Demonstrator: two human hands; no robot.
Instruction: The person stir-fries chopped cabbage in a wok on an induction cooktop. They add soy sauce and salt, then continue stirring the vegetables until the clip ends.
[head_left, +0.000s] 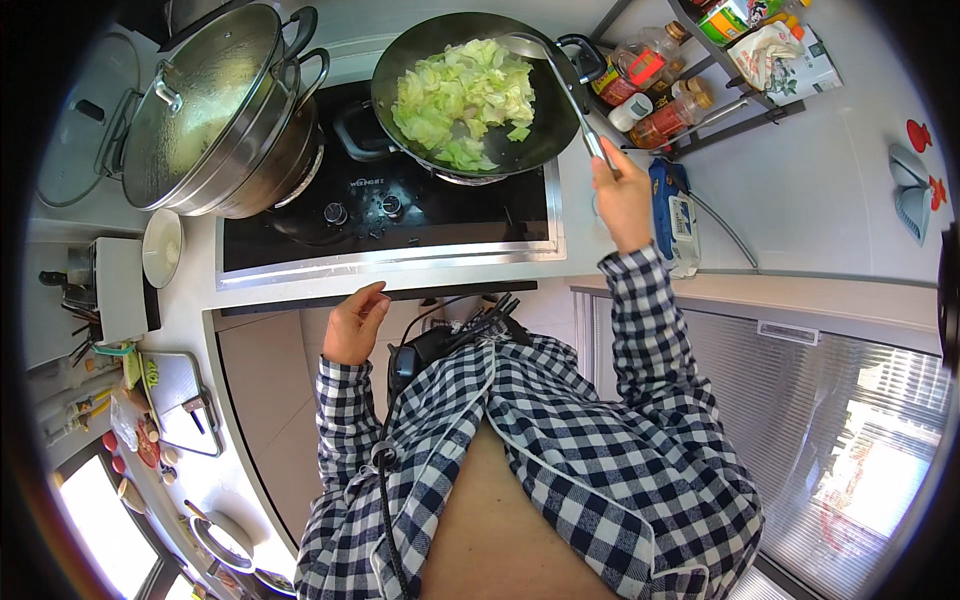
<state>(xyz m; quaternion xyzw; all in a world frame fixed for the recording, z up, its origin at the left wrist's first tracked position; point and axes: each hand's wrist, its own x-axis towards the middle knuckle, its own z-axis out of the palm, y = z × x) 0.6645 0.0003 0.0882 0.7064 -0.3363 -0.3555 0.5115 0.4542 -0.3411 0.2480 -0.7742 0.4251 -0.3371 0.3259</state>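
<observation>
My right hand grips the handle of a metal cooking spatula. Its head rests inside a dark wok, at the upper right of the leaves. Torn pale-green leaves, cabbage or lettuce, lie heaped across the middle of the wok. The wok sits on the right burner of a black glass gas hob. In front of the hob's near edge hovers my left hand, holding nothing, with loosely bent fingers and the thumb apart.
A stainless steamer pot with a fogged glass lid occupies the left burner. Beside it stands a white bowl. Bottles fill a rack at right, above a blue wipes pack. A cutting board lies left.
</observation>
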